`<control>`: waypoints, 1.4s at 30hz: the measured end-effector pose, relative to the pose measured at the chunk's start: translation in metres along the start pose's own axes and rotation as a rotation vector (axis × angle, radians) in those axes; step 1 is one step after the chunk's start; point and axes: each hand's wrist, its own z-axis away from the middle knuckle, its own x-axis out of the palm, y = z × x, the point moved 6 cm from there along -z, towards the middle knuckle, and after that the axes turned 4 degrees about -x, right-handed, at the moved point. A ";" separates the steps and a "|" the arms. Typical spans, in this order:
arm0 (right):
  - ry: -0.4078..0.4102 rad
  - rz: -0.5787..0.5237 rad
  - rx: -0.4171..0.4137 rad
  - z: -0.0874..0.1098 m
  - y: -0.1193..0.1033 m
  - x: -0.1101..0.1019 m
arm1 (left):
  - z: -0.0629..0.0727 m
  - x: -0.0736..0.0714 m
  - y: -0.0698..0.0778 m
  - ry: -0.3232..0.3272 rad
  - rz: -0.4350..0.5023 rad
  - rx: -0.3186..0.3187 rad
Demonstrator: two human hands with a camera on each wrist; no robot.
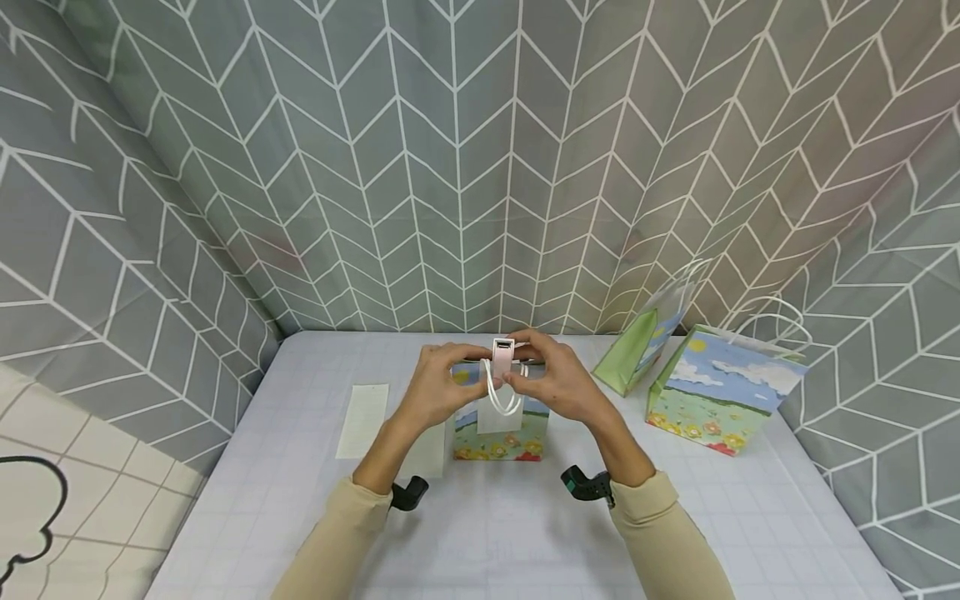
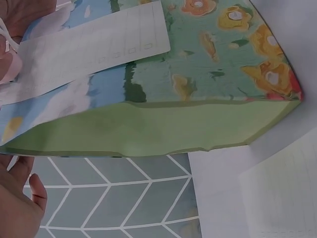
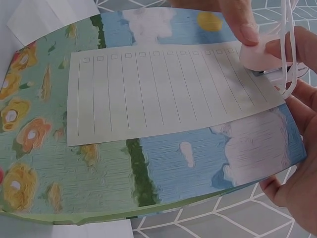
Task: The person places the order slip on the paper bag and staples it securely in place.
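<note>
A gift bag (image 1: 465, 446) printed with sky and flowers stands in front of me, a lined paper slip (image 3: 163, 94) lying against its front. At its top edge is a small pink stapler (image 1: 503, 358), with the white cord handles (image 1: 504, 408) hanging in front. My left hand (image 1: 442, 383) pinches the stapler from the left, thumb on its near side. From the right, my right hand (image 1: 562, 379) pinches it too, thumb next to the other thumb. In the right wrist view the stapler sits over the slip's upper end; some fingers are behind the bag.
Two more gift bags, one seen side-on (image 1: 637, 342) and one facing front (image 1: 720, 392), stand at the right back of the white table (image 1: 480, 542). Lined paper slips (image 1: 363, 421) lie to the left. A patterned curtain (image 1: 465, 167) hangs behind.
</note>
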 end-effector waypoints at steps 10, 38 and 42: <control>-0.008 0.023 -0.026 0.000 -0.004 -0.002 | -0.002 0.001 0.007 0.028 -0.121 0.067; 0.040 0.194 -0.051 0.003 -0.004 -0.001 | -0.002 -0.002 0.004 0.031 -0.044 0.076; 0.020 0.222 -0.052 0.003 -0.004 -0.002 | -0.002 -0.002 0.004 0.032 -0.049 0.082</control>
